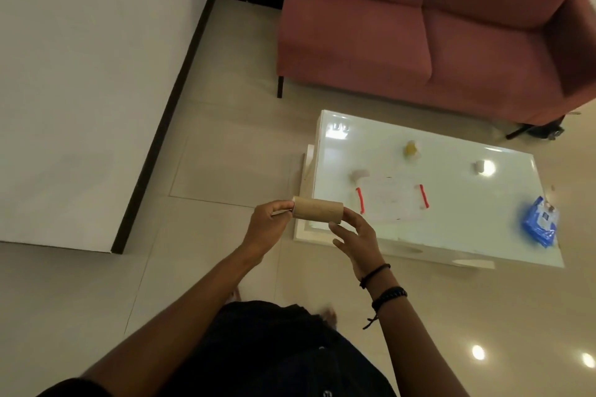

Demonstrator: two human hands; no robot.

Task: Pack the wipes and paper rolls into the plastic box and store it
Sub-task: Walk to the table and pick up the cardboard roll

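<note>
A brown cardboard paper roll point(317, 210) lies level in the air between my hands, just off the near left corner of the white table point(458, 235). My left hand point(269, 225) pinches its left end. My right hand point(356, 235) touches its right end with the fingers spread. The clear plastic box point(392, 200) with red clips sits on the table. A blue wipes pack point(540, 222) lies at the table's right edge. A white roll point(360, 176) rests by the box's far left corner, and another small white roll point(479, 167) lies further right.
A yellow and white object point(413, 149) sits at the back of the table. A pink sofa point(435, 26) stands behind the table. A white wall with a dark skirting point(167, 126) runs along the left. Tiled floor point(225, 155) lies between wall and table.
</note>
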